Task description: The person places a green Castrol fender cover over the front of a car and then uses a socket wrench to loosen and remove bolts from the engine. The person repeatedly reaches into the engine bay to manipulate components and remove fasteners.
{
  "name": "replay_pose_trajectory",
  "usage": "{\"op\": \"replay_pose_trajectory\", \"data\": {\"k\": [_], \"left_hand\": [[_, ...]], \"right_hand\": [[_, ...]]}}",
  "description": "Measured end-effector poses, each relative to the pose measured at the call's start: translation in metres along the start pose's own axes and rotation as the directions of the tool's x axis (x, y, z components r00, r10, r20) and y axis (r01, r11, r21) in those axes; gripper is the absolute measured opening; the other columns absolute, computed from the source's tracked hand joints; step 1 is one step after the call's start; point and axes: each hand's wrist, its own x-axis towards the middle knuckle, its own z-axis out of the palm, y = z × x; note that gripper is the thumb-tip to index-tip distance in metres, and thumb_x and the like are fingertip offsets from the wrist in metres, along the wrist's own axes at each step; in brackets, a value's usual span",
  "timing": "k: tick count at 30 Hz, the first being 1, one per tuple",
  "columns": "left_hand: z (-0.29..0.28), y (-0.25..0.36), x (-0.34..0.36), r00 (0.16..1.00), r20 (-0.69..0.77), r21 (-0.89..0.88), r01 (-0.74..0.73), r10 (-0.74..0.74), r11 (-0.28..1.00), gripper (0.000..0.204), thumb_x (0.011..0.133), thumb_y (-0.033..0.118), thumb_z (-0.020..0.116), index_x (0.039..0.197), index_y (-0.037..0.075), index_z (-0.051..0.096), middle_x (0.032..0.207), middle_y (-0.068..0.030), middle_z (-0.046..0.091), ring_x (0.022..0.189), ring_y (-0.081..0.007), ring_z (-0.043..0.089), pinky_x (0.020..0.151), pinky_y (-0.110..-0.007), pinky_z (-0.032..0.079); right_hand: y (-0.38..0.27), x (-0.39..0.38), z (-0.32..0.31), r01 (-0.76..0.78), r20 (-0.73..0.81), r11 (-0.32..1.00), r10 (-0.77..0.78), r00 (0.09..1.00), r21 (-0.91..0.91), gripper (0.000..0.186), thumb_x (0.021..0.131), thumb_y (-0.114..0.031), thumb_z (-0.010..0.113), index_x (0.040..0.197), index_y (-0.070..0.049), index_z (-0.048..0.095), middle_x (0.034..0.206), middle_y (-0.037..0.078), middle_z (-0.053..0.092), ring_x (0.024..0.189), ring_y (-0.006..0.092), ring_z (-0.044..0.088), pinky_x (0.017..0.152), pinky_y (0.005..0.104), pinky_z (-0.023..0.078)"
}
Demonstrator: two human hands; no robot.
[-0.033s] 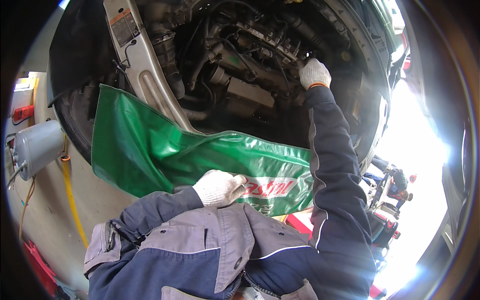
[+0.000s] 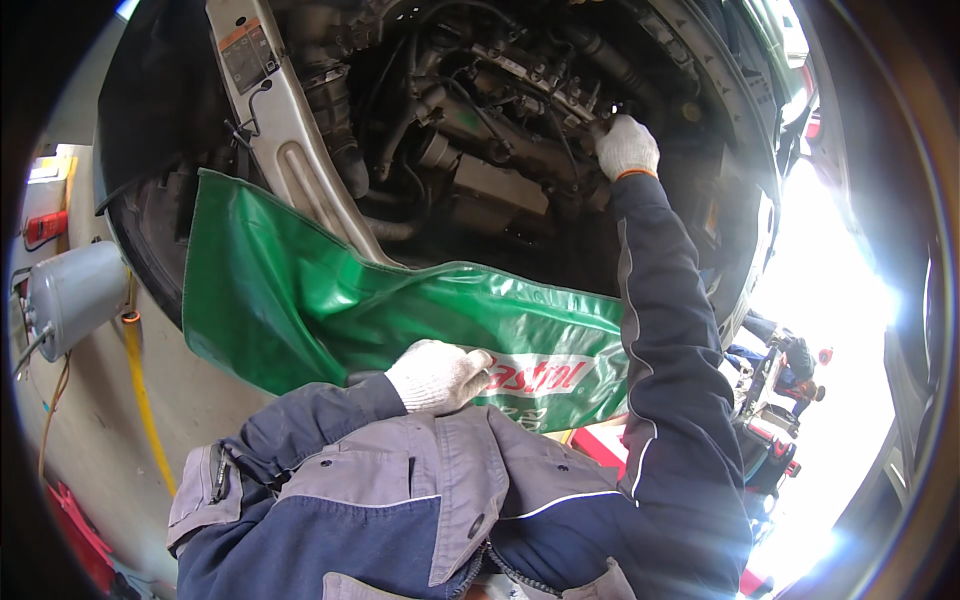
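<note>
My white-gloved right hand reaches into the engine bay, its fingers curled around something I cannot make out beside the metal rail with hoses and fittings. My white-gloved left hand rests with curled fingers low against the green cover, close to my jacket; whatever is in it, if anything, is hidden. The cover drapes over the car's front edge, below a silver metal crossmember.
A grey cylindrical tank stands at the left near a yellow hose and red objects. At lower right are wheeled equipment, red items and blue shapes in bright glare, too unclear to name. The dark bodywork curves around the bay.
My right hand has shifted very slightly to the left among the engine parts. Everything else looks the same.
</note>
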Motion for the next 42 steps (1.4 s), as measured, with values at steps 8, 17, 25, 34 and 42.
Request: {"op": "replay_pose_trajectory", "data": {"k": [8,17,25,34,42], "left_hand": [[0.001,-0.001,0.000,1.000,0.014,0.003,0.014,-0.014,1.000,0.035,0.107,0.032,0.069,0.128,0.006,0.076,0.097,-0.0185,0.080,0.085,-0.0397,0.078,0.078,-0.050,0.063],[0.002,-0.002,-0.001,1.000,-0.016,-0.015,-0.011,0.011,1.000,0.035,0.106,0.033,0.070,0.128,0.006,0.077,0.096,-0.0189,0.080,0.084,-0.0399,0.078,0.077,-0.050,0.063],[0.001,-0.001,-0.001,1.000,-0.004,-0.017,0.001,-0.002,1.000,0.035,0.106,0.032,0.070,0.129,0.006,0.077,0.095,-0.0189,0.080,0.084,-0.0398,0.078,0.076,-0.050,0.063],[0.008,-0.008,0.000,0.995,-0.075,-0.018,-0.072,0.070,0.997,0.036,0.108,0.038,0.066,0.126,0.007,0.073,0.081,-0.0190,0.074,0.076,-0.0409,0.075,0.070,-0.053,0.059],[0.014,-0.012,-0.001,0.989,-0.106,-0.030,-0.103,0.100,0.994,0.036,0.109,0.040,0.064,0.122,0.007,0.072,0.074,-0.0194,0.072,0.072,-0.0419,0.074,0.068,-0.056,0.058]], "right_hand": [[0.001,0.003,-0.003,-0.143,0.147,0.988,0.150,0.978,-0.059,0.059,0.097,-0.050,0.076,0.130,-0.001,0.076,0.125,0.030,0.078,0.123,0.0467,0.072,0.105,0.0525,0.058],[-0.001,0.002,0.003,-0.187,0.045,0.980,0.184,0.982,0.066,0.057,0.096,-0.048,0.078,0.123,0.002,0.079,0.118,0.030,0.079,0.117,0.0490,0.074,0.103,0.0538,0.058],[0.009,-0.003,0.006,0.031,0.017,0.980,-0.035,0.999,0.198,0.053,0.094,-0.046,0.080,0.123,-0.002,0.079,0.120,0.028,0.078,0.118,0.0473,0.073,0.101,0.0540,0.058],[0.006,-0.005,0.001,0.059,-0.005,0.986,-0.059,0.998,0.155,0.054,0.098,-0.049,0.076,0.125,-0.002,0.078,0.123,0.027,0.079,0.121,0.0460,0.073,0.104,0.0525,0.059],[0.012,-0.001,0.007,0.070,-0.027,0.983,-0.066,0.997,0.171,0.053,0.098,-0.045,0.077,0.127,-0.001,0.077,0.125,0.028,0.078,0.122,0.0463,0.073,0.106,0.0524,0.058]]}}
